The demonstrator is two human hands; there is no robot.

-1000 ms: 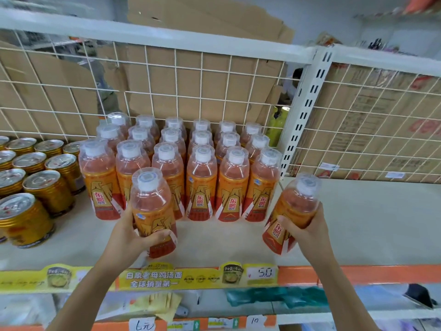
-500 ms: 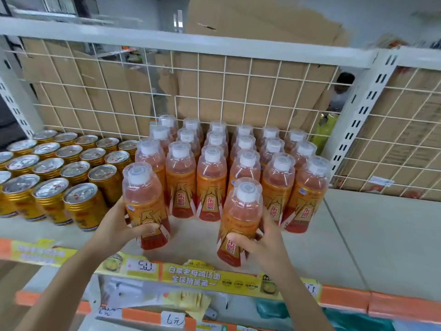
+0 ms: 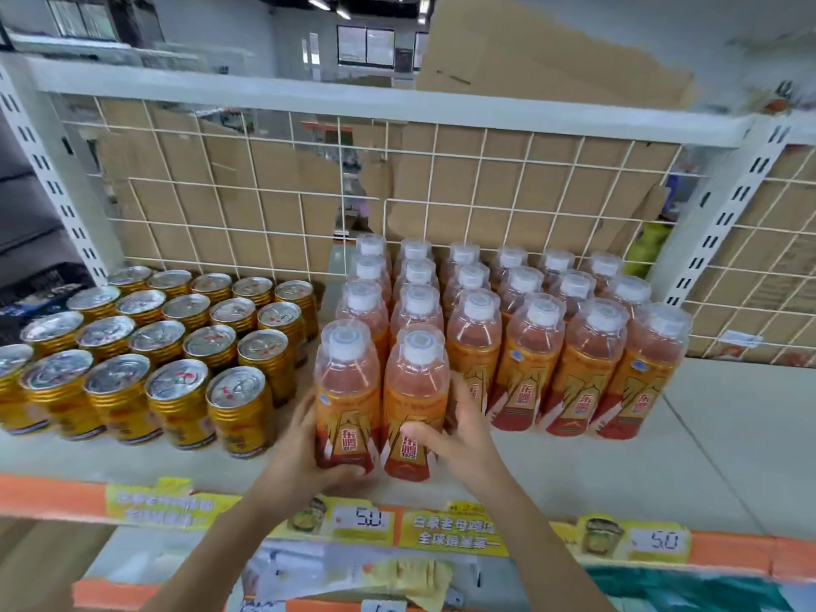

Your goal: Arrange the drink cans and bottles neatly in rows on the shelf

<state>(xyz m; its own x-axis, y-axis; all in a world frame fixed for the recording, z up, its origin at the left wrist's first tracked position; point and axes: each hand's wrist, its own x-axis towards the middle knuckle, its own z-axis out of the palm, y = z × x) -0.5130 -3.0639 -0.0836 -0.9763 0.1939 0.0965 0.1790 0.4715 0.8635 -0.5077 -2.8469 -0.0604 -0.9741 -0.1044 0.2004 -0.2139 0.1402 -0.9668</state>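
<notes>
Two orange drink bottles with white caps stand side by side at the front of the white shelf (image 3: pixel 728 452). My left hand (image 3: pixel 300 452) grips the left bottle (image 3: pixel 346 390) low on its label. The right bottle (image 3: pixel 415 390) is held by my right hand (image 3: pixel 459 435), thumb across its label. Both touch each other, upright, in front of the block of orange bottles (image 3: pixel 530 329) set in rows. Several gold cans (image 3: pixel 176 346) with silver tops stand in rows to the left.
A white wire grid (image 3: pixel 397 192) backed by cardboard closes the rear of the shelf. Slotted uprights (image 3: pixel 715 240) stand at both sides. Yellow price labels (image 3: pixel 450 530) run along the orange front edge. Bare shelf lies to the right of the bottles.
My right hand brought its bottle left and set it upright against the left bottle. Both bottles now stand together in front of the block. The view shifted left.
</notes>
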